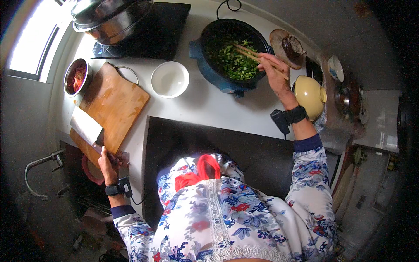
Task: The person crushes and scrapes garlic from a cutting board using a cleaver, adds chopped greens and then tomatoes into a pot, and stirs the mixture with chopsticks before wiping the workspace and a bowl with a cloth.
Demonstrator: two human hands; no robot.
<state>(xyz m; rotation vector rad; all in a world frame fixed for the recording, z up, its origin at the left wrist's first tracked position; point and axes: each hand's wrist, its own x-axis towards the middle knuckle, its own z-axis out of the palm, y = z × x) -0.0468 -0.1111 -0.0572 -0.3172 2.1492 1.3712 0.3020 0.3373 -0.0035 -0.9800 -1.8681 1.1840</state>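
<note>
My right hand (275, 70) holds a pair of wooden chopsticks (250, 55), their tips in chopped green vegetables (240, 64) inside a blue electric pot (209, 73) with a dark interior. At the left, the fingers of my left hand (106, 163) are closed around the handle of a cleaver (86, 126). Its broad blade lies over the left edge of a wooden cutting board (116, 101). Between board and pot stands a white bowl (170, 80). Behind the board's upper left side is a metal bowl (76, 77) with red chopped food.
A steel pot (113, 24) stands on a black induction cooktop (157, 36) at the back left. An upturned yellow bowl (309, 97) is close to my right wrist. Farther left are a sink faucet (39, 162) and a window. A power cord rises behind the blue pot.
</note>
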